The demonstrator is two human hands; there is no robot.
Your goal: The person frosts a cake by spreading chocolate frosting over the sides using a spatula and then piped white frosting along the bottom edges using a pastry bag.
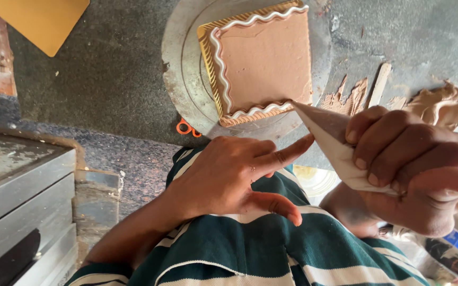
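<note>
Right hand: Your right hand (414, 169) is wrapped tight around the fat end of a white piping bag (328, 133). Your fingers curl over the top of it.
Left hand: Your left hand (234, 172) holds nothing. Its pointing finger is stretched out straight and its tip touches the side of the bag. Your thumb sticks out below, and the other fingers are bent in.
Piping bag: The pointy tip rests at the near right corner of the cake, right where the white wavy line ends.
Cake: The square cake (266, 58) has smooth brown icing on top. A white wavy line runs along three of its edges. It sits on a gold board.
Turntable: The cake and board stand on a round metal turntable (184, 79) on the dark counter (107, 69).
Nearby: A lump of brown icing (443, 103) lies on the counter, just past your right hand. Orange scissor handles (188, 128) peek out from under the turntable's edge. A yellow board (43, 21) lies far off at the corner. A grey metal box (22, 180) stands beside your left arm.
</note>
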